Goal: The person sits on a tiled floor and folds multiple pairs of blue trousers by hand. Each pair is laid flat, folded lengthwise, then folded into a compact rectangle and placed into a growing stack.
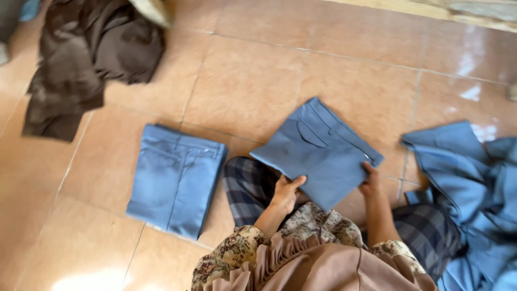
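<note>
Item 1, folded blue trousers (318, 153): you hold this flat square packet just above your lap, at about 12 o'clock from your body, its waistband edge turned toward 1 o'clock. Held level by its two near corners, it keeps its folds, judging from how flat it lies.

Item 2, your left hand (286, 193): fingers closed over the packet's near-left edge, thumb on top, clamped on the cloth.

Item 3, your right hand (371, 182): gripping the near-right corner the same way, fingers tucked under and mostly hidden.

Item 4, second folded pair of blue trousers (176, 178): lies flat on the tiled floor (253, 81) at 10 o'clock, well apart from the held packet, squared up as a finished piece.

Item 5, heap of loose blue garments (474, 183): at 3 o'clock, crumpled and unfolded, near your right knee and spreading toward the picture's edge.

Item 6, dark brown garments (89, 59): bunched at 11 o'clock, far from your hands.

Item 7, your checked skirt or sarong (250, 186): covers your knees beneath the packet; a patterned, frilled top sits below it.

Obstructions: the bare tile between the two folded pieces holds nothing; only the blue heap crowds the right side.
</note>
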